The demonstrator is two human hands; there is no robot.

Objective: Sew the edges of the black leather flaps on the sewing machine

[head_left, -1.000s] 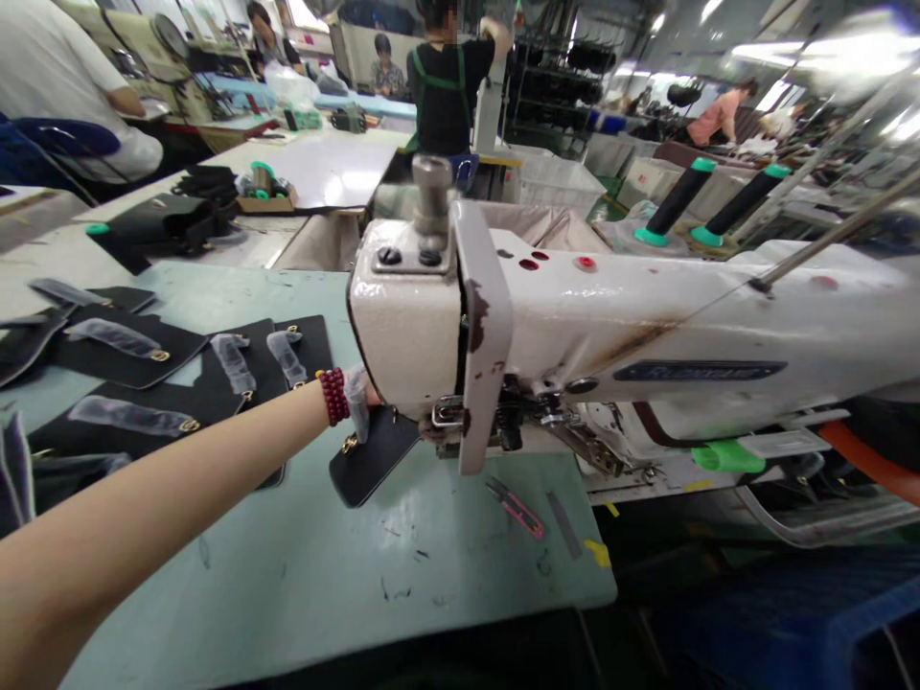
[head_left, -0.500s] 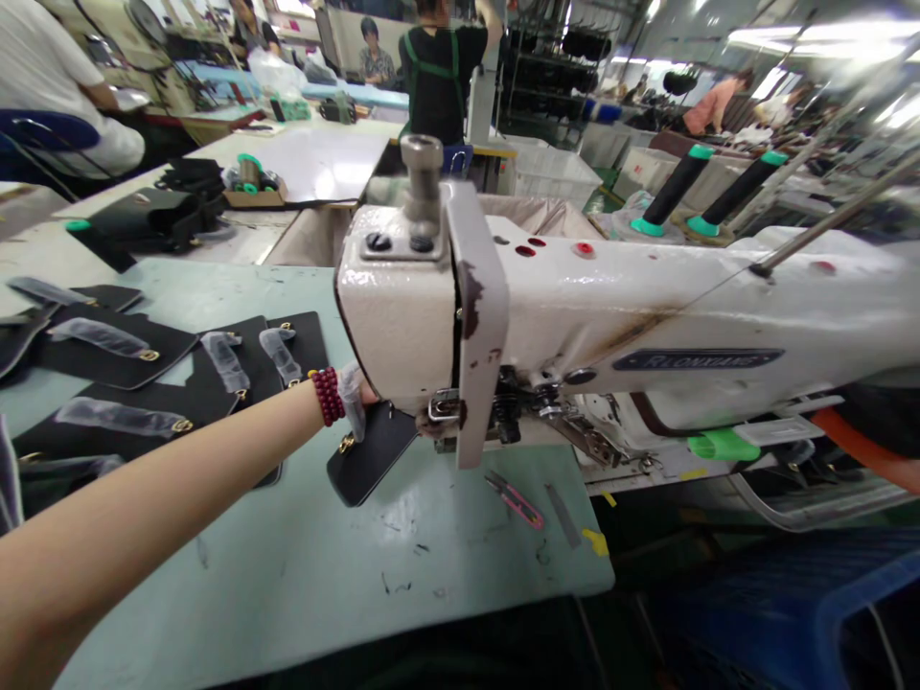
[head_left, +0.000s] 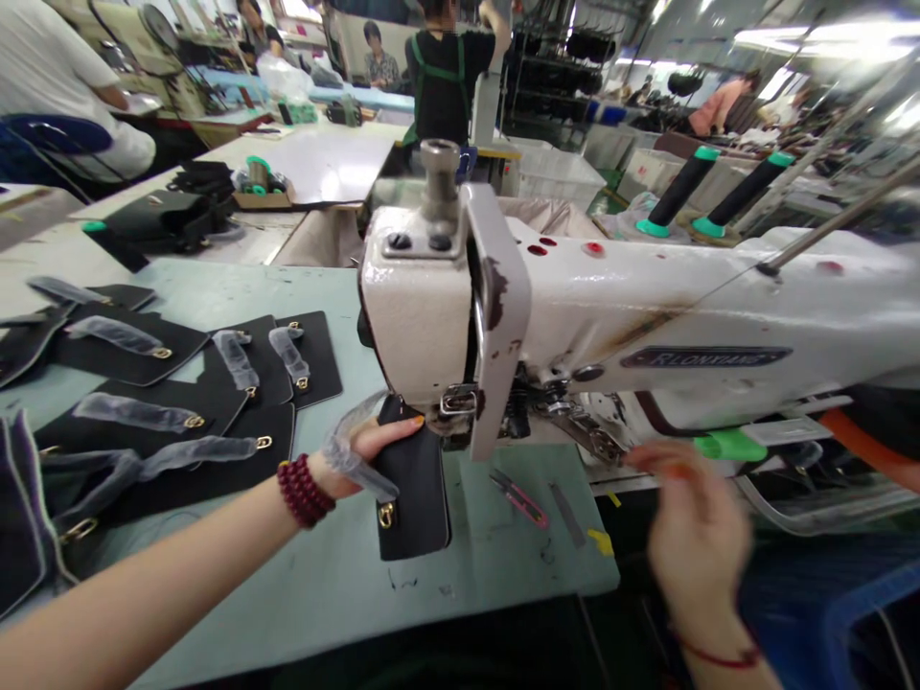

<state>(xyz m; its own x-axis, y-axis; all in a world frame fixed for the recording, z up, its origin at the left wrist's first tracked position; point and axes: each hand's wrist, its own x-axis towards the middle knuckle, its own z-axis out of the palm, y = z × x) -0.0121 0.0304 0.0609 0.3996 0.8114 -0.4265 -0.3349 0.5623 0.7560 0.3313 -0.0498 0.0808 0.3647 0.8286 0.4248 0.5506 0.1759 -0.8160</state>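
Note:
My left hand (head_left: 366, 448) grips a black leather piece (head_left: 417, 498) at the left side of the sewing machine's head (head_left: 421, 321). A plastic-wrapped strap with a gold clasp (head_left: 386, 516) hangs on that piece, and the wrap crosses my wrist. To the right, my right hand (head_left: 697, 517) is raised beside the machine's lower metal parts (head_left: 593, 431). Its fingers are drawn together but blurred, and whatever is between them cannot be made out.
Several black pieces with wrapped straps (head_left: 251, 364) lie at the left of the green table (head_left: 302, 613). Pink-handled snips (head_left: 521, 500) and a grey strip (head_left: 567, 513) rest near its right edge. A blue crate (head_left: 812, 613) stands lower right. People work farther back.
My right hand has come into view at the right. The black piece has turned more upright and shifted right, and my left hand now shows its fingers on it.

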